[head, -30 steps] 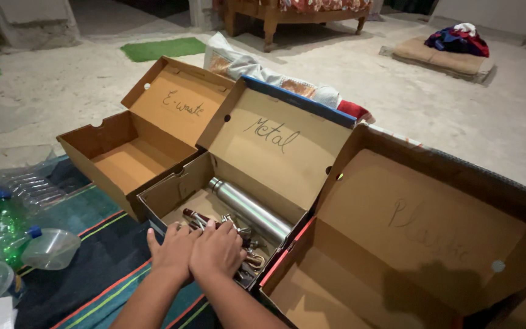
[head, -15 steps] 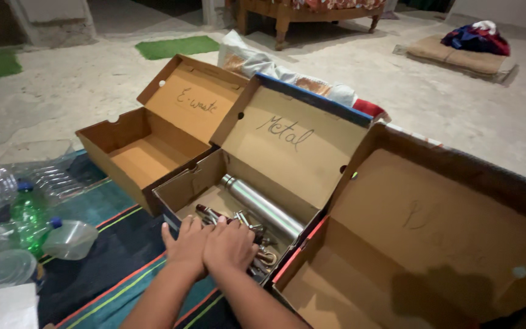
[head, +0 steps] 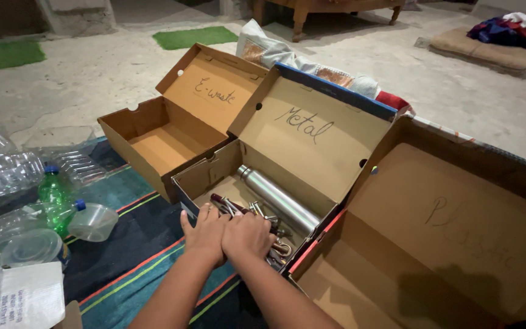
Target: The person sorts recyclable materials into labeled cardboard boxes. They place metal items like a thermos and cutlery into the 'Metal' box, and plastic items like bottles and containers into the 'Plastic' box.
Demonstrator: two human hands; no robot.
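Note:
Three open cardboard boxes stand in a row on a striped mat. My left hand (head: pixel 204 233) and my right hand (head: pixel 249 236) rest side by side, palms down, on the near edge of the middle box (head: pixel 208 175). Under and just beyond the fingers lies a heap of small metal pieces (head: pixel 274 250), among them clips and a red-handled tool (head: pixel 221 201). Farther in the same box lies a steel bottle (head: pixel 276 198). Whether either hand grips anything is hidden by the backs of the hands.
An empty brown box (head: pixel 153 146) stands to the left, a bigger empty one (head: pixel 421 244) to the right. Clear and green plastic bottles (head: pixel 53 198), plastic cups and a white carton (head: pixel 28 295) lie at the left on the mat (head: pixel 129 256). Cushions lie behind the boxes.
The view has swung left and down, so the boxes sit further right in the picture. Both hands stay together on the middle box's near edge.

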